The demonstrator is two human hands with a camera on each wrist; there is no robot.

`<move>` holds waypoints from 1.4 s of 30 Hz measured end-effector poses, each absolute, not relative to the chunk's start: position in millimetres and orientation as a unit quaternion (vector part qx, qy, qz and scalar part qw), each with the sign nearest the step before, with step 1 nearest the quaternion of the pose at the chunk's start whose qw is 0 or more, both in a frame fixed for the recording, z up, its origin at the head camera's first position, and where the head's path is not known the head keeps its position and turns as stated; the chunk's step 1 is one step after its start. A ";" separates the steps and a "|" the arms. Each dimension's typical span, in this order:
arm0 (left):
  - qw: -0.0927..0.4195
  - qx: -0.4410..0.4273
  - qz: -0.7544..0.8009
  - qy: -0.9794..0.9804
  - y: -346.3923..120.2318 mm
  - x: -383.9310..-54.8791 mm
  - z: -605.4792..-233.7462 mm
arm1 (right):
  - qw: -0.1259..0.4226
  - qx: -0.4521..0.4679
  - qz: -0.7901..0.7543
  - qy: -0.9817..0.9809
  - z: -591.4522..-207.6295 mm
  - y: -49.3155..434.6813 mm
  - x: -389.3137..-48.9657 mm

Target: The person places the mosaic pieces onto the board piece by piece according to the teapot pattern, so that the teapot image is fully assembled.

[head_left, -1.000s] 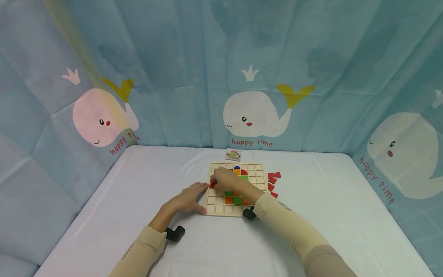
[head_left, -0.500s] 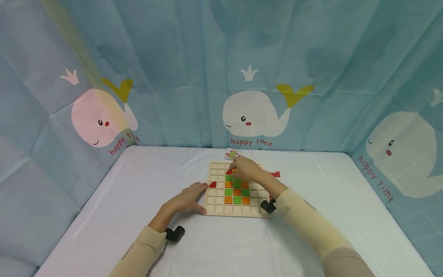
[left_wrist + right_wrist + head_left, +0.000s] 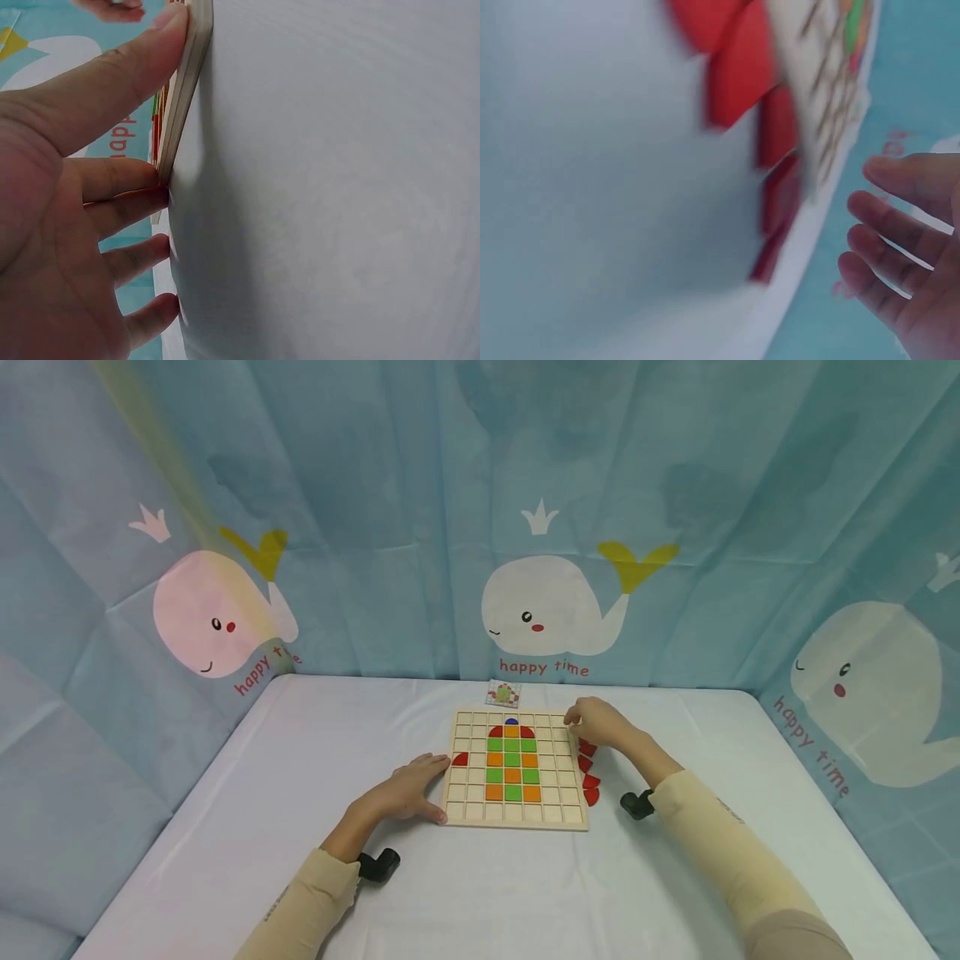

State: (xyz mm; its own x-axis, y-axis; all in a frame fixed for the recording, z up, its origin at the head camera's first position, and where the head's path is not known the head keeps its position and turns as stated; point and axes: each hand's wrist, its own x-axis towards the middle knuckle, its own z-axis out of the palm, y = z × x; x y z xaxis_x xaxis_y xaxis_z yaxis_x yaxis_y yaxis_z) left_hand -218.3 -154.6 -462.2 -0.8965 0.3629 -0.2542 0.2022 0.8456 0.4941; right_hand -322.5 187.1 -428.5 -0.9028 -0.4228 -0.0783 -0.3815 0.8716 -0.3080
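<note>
A wooden grid board (image 3: 555, 787) lies on the table, bearing a block of green and orange squares (image 3: 512, 760). A blue half-round piece (image 3: 512, 722) tops the pattern, flanked by red quarter-round pieces (image 3: 497, 732). Another red quarter-round (image 3: 461, 760) sits alone in the left column. My left hand (image 3: 405, 789) touches the board's left side, fingertips along the edge and thumb at the near corner. Over the board's far right corner hovers my right hand (image 3: 602, 724); the right wrist view shows its fingers (image 3: 889, 225) loosely bent with nothing between them.
Several loose red pieces (image 3: 592, 782) lie in a row along the board's right edge. Behind the board is a small pattern card (image 3: 502, 694). A white cloth (image 3: 480, 893) covers the table, and a blue whale-print curtain (image 3: 375, 568) rises behind it.
My right hand has gone from the board's left column to its upper pattern, then off to the right. A red quarter-round now sits at the pattern's upper left. The left hand has stayed put.
</note>
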 end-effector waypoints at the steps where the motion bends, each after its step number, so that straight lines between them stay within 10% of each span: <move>1: 0.171 0.149 0.234 0.945 -154.6 -218.3 -462.4 | 0.075 -0.202 -0.144 0.966 -430.6 191.0 -323.0; 42: 0.170 0.148 0.230 0.947 -154.6 -217.7 -462.5 | 0.090 -0.132 -0.134 0.978 -447.5 219.6 -333.2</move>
